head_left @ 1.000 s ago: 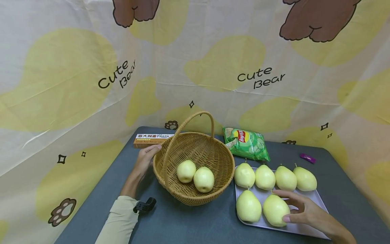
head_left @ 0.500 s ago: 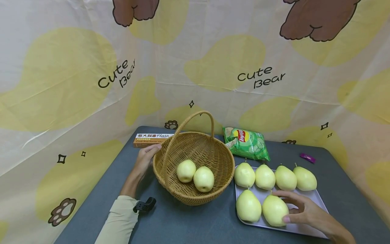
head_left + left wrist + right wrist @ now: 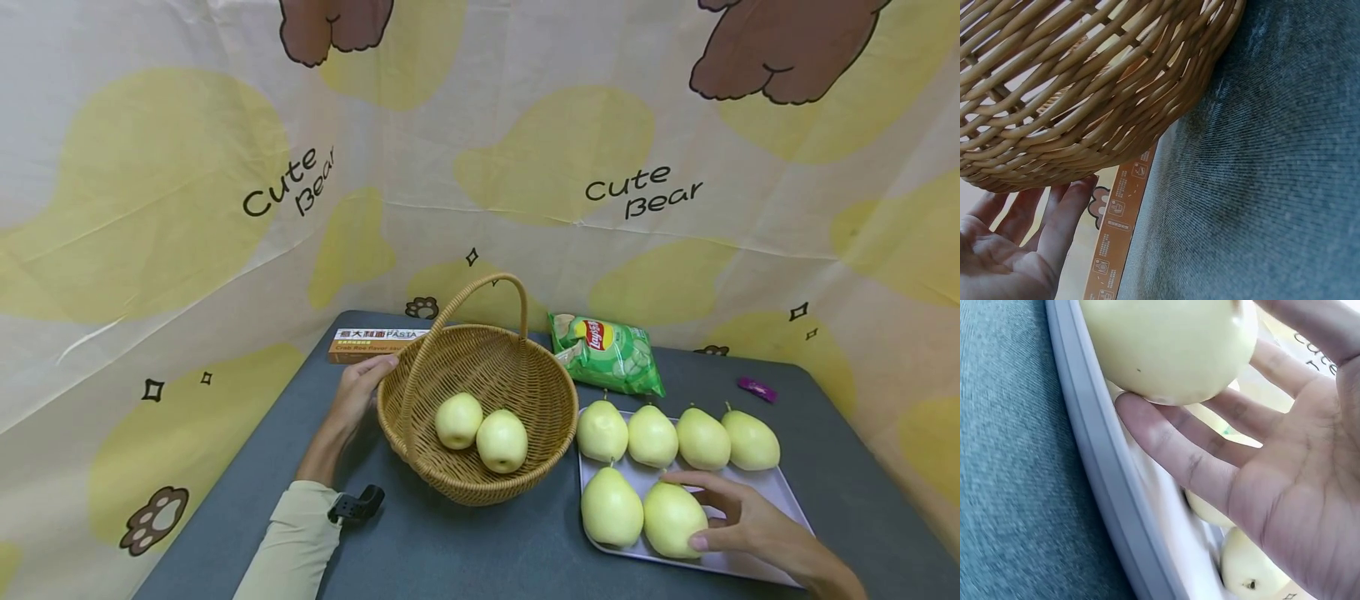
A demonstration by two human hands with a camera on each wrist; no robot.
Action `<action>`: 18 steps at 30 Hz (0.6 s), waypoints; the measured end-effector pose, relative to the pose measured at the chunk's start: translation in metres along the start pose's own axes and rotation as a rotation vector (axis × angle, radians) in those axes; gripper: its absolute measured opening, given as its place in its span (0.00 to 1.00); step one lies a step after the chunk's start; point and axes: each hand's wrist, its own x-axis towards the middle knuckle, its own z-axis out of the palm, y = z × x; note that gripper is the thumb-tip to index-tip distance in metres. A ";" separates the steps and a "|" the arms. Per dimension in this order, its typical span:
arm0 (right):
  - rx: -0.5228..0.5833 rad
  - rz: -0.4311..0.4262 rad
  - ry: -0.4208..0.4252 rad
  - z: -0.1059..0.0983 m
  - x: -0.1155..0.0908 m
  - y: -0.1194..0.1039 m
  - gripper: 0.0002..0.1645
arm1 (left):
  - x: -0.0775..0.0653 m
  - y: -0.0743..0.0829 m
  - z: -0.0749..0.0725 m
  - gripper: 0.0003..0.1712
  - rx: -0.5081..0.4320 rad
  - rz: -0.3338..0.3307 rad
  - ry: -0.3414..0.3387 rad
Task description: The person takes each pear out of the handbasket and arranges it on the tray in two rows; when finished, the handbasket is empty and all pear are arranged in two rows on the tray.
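A pale yellow-green pear (image 3: 676, 520) at the front of the tray (image 3: 757, 570) is held by my right hand (image 3: 750, 517). The thumb presses its near right side and the fingers lie over its top and behind. In the right wrist view the fingertips (image 3: 1138, 412) touch the pear's underside, close by the tray's rim. My left hand (image 3: 354, 398) rests against the left side of the wicker basket (image 3: 551, 400), its fingers fairly straight along the outer wall. Two pears (image 3: 502, 441) lie inside the basket. Several more pears (image 3: 612, 507) stand on the tray.
A pasta box (image 3: 367, 346) lies behind the left hand. Behind the tray stands a green bag of chips (image 3: 611, 354), with a small purple packet (image 3: 757, 389) farther right. A black band (image 3: 358, 505) is on the left wrist. Printed cloth (image 3: 525, 167) hangs around the table.
My right hand has shifted slightly left, and the pear in its grip has moved a little left towards the neighbouring pear. The left hand and basket stay in place.
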 end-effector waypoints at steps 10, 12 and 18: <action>-0.121 0.047 0.086 -0.004 -0.007 0.002 0.37 | 0.001 0.000 0.001 0.28 0.002 -0.009 -0.002; -0.114 0.038 0.081 -0.003 -0.006 0.002 0.37 | 0.001 0.000 0.001 0.28 0.002 -0.010 0.000; 0.018 0.006 -0.002 0.002 0.000 0.002 0.40 | 0.001 -0.001 0.000 0.28 0.005 -0.007 0.001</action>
